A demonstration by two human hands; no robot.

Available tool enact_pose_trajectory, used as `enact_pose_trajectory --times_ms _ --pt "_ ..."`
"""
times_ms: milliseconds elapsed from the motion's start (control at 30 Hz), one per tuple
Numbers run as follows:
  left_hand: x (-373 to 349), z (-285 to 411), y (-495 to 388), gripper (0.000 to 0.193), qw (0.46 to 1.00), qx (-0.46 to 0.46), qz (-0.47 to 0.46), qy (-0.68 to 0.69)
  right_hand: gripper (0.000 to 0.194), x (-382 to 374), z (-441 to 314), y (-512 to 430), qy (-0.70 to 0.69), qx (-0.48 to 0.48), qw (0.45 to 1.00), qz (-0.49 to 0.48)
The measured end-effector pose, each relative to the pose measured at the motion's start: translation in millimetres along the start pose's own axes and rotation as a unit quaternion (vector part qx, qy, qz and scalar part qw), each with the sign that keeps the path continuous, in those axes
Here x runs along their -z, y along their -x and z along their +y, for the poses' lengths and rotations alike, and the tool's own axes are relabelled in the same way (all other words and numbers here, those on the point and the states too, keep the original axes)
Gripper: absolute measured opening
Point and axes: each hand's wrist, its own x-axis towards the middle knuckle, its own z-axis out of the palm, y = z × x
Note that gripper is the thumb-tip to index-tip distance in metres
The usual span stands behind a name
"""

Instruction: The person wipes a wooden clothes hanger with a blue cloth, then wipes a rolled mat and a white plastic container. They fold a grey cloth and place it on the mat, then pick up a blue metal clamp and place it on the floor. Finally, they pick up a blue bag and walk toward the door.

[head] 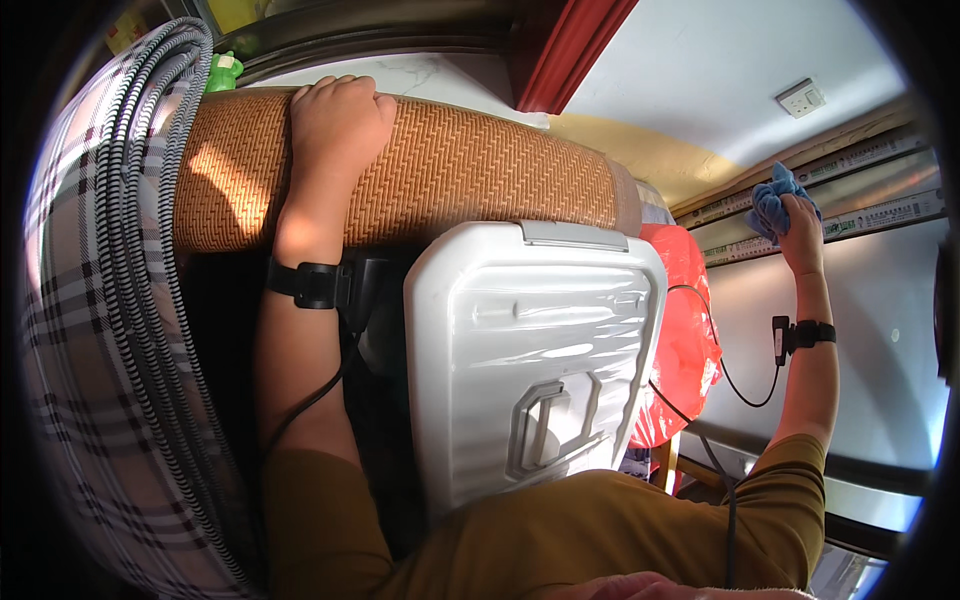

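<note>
My left hand (341,120) rests on top of a brown woven mat (480,165), which has a rounded, padded shape. Its fingers bend at the mat's far edge, and the fingertips are hidden. On the right, my right hand (802,229) grips a crumpled blue cloth (774,202). That cloth lies over long strips bearing printed writing (862,161), which run along a pale, shiny panel (750,300). Both wrists carry black straps with small cabled devices.
A white plastic storage-box lid (480,390) lies close before my body. Beside it bulges a red plastic bag (682,330). Folded plaid fabric with striped piping (67,360) stands at left. A green figurine (223,71), a red frame (570,52) and a wall socket (802,99) are farther off.
</note>
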Motion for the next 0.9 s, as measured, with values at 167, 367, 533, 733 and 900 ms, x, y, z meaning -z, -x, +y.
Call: enact_pose_trajectory --times_ms 167,367,533,733,900 --pt "6 9 -4 0.025 0.997 0.019 -0.065 -0.031 0.035 89 98 137 0.086 -0.268 0.959 0.025" --pt "-4 6 -3 0.025 0.999 0.010 -0.021 -0.023 0.061 138 102 304 -0.161 -0.446 0.878 0.066" --pt "1 -14 -4 0.036 0.897 0.056 -0.166 0.405 0.063 157 56 402 -0.389 -0.471 0.792 0.015" --pt "81 52 18 0.051 0.783 0.121 -0.355 0.496 0.067 174 46 473 -0.486 -0.512 0.709 0.001" --pt "184 166 80 0.055 0.889 -0.126 -0.357 0.257 0.070 165 49 505 -0.497 -0.475 0.725 -0.053"
